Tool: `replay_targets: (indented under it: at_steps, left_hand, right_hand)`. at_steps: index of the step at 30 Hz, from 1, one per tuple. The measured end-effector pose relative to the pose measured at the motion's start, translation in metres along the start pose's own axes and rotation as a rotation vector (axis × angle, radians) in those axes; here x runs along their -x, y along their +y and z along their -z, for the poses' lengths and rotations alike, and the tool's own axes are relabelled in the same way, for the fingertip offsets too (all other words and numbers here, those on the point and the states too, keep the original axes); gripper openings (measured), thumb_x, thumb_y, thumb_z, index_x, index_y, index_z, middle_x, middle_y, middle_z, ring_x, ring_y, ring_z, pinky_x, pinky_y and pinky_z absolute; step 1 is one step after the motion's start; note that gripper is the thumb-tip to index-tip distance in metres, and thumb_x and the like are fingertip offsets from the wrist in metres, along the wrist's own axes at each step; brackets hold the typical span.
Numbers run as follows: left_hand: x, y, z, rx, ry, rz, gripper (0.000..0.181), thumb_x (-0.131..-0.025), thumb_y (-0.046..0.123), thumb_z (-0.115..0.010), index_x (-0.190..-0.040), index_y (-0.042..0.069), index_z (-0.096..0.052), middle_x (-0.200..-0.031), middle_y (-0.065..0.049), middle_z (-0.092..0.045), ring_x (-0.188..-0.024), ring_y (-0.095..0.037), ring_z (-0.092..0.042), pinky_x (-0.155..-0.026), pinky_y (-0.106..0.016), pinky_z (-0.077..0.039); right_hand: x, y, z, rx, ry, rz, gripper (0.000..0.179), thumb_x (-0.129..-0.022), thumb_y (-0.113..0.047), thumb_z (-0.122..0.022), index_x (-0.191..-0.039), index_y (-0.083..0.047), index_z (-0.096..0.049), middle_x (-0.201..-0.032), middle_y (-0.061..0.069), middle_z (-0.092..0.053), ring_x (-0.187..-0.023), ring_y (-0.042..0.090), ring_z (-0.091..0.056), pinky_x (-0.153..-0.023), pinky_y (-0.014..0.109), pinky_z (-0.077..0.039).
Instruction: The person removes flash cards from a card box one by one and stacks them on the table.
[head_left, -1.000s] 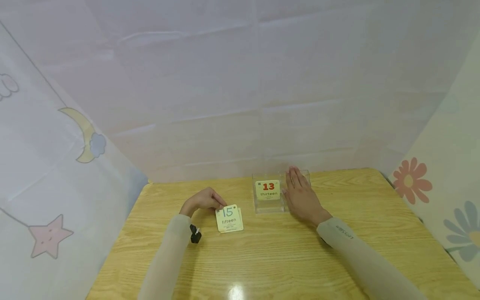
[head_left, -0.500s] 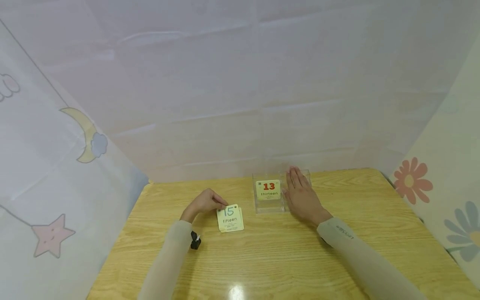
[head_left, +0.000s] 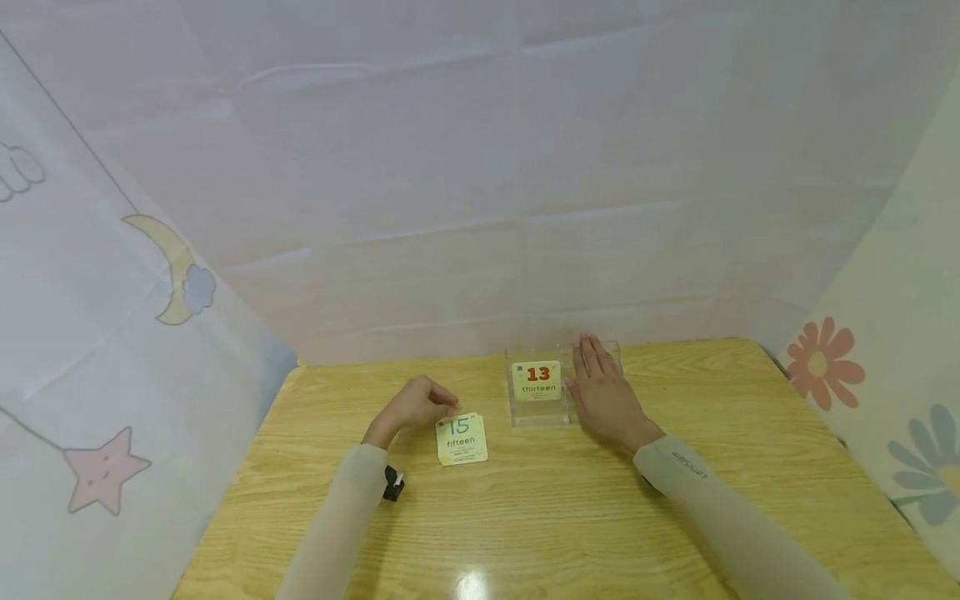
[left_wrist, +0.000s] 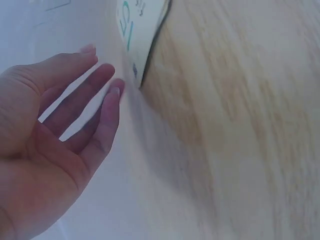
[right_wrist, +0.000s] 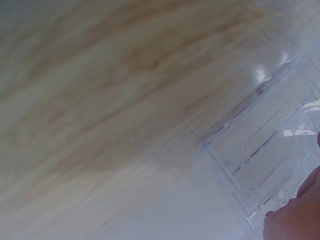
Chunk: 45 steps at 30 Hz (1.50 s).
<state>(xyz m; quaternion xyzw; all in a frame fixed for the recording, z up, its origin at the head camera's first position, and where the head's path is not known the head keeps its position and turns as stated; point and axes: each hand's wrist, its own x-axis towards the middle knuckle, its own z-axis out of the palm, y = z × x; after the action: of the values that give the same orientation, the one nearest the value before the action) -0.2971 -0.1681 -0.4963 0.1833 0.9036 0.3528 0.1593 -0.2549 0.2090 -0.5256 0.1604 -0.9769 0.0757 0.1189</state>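
Observation:
A small stack of square number cards (head_left: 461, 439) lies on the table, the top one reading 15, "fifteen". Just off its upper left corner is my left hand (head_left: 420, 404). In the left wrist view its fingers (left_wrist: 107, 117) are loosely bent with nothing between them, apart from the stack's corner (left_wrist: 141, 45). A clear plastic holder (head_left: 538, 414) stands at the back of the table, with a card reading 13, "thirteen" (head_left: 537, 381), upright in its left part. My right hand (head_left: 607, 396) lies with straight fingers over the holder's right part, hiding much of it.
The wooden table (head_left: 525, 517) ends at the back against a pale cloth wall (head_left: 412, 250). Printed cloth also hangs on both sides. A black clip-like piece (head_left: 393, 483) is at my left wrist.
My left fingers have let go of the 15 card's corner and drawn slightly off it. That card now lies more squarely on the stack. My right hand has stayed at the holder.

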Motion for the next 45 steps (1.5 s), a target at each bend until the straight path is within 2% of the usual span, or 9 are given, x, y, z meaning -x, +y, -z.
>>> replay_targets:
  at_steps: [4,11,17,20,29,32,39,45]
  left_hand:
    - [0.002,0.006,0.0,-0.005,0.019,-0.004,0.024,-0.098,0.013,-0.074,-0.12,0.004,-0.079,-0.121,-0.014,-0.078,-0.103,-0.026,-0.076,-0.085,-0.04,-0.066]
    - [0.005,0.03,-0.002,-0.059,0.06,-0.045,0.034,-0.099,0.015,-0.074,-0.129,0.0,-0.073,-0.134,-0.016,-0.072,-0.114,-0.033,-0.074,-0.094,-0.045,-0.065]
    - [0.004,0.053,-0.002,-0.183,0.059,-0.125,0.039,-0.1,0.021,-0.074,-0.135,0.003,-0.07,-0.136,-0.017,-0.071,-0.12,-0.035,-0.07,-0.101,-0.05,-0.061]
    - [0.002,0.061,-0.003,-0.214,0.064,-0.156,0.041,-0.101,0.025,-0.073,-0.136,0.006,-0.07,-0.138,-0.016,-0.069,-0.121,-0.036,-0.07,-0.1,-0.05,-0.062]
    - [-0.001,0.076,-0.007,-0.312,0.084,-0.215,0.052,-0.103,0.033,-0.069,-0.145,0.003,-0.061,-0.145,-0.016,-0.062,-0.122,-0.034,-0.066,-0.098,-0.046,-0.062]
    - [-0.003,0.08,-0.009,-0.353,0.097,-0.223,0.053,-0.104,0.035,-0.068,-0.146,0.004,-0.06,-0.145,-0.015,-0.062,-0.123,-0.032,-0.066,-0.101,-0.045,-0.06]
    - [-0.009,0.09,-0.014,-0.435,0.118,-0.247,0.055,-0.105,0.038,-0.066,-0.148,0.005,-0.059,-0.148,-0.013,-0.06,-0.135,-0.031,-0.061,-0.114,-0.046,-0.054]
    - [-0.014,0.103,-0.016,-0.53,0.152,-0.275,0.062,-0.105,0.036,-0.065,-0.157,0.006,-0.048,-0.156,-0.014,-0.055,-0.144,-0.03,-0.055,-0.12,-0.044,-0.049]
  right_hand:
    - [0.001,-0.001,-0.002,-0.003,0.005,0.004,0.072,-0.114,-0.034,-0.038,-0.164,0.011,-0.012,-0.174,0.03,-0.008,-0.165,0.045,-0.005,-0.134,0.06,-0.017]
    - [0.004,-0.001,-0.004,0.0,0.001,0.0,0.072,-0.114,-0.032,-0.04,-0.164,0.01,-0.012,-0.175,0.03,-0.007,-0.165,0.045,-0.004,-0.134,0.06,-0.017]
    - [0.004,-0.002,-0.003,-0.009,0.014,0.005,0.071,-0.114,-0.031,-0.041,-0.164,0.011,-0.014,-0.174,0.031,-0.009,-0.164,0.046,-0.005,-0.134,0.061,-0.016]
    - [0.003,-0.002,-0.003,-0.001,0.027,0.009,0.07,-0.114,-0.032,-0.04,-0.163,0.012,-0.015,-0.173,0.032,-0.011,-0.164,0.046,-0.007,-0.134,0.06,-0.017]
    - [0.004,0.001,-0.003,-0.002,0.019,0.008,0.071,-0.114,-0.032,-0.04,-0.164,0.011,-0.013,-0.174,0.031,-0.009,-0.164,0.045,-0.005,-0.134,0.06,-0.016]
    - [0.004,0.001,-0.002,-0.011,0.025,0.014,0.07,-0.114,-0.033,-0.039,-0.164,0.011,-0.014,-0.174,0.031,-0.01,-0.164,0.046,-0.007,-0.134,0.061,-0.017]
    - [0.002,0.002,-0.001,0.007,0.022,0.017,0.072,-0.114,-0.033,-0.041,-0.164,0.01,-0.013,-0.174,0.031,-0.009,-0.164,0.046,-0.007,-0.134,0.061,-0.018]
    - [0.001,0.0,0.001,0.016,0.012,0.019,0.072,-0.114,-0.033,-0.04,-0.164,0.01,-0.011,-0.174,0.031,-0.009,-0.164,0.046,-0.007,-0.134,0.061,-0.018]
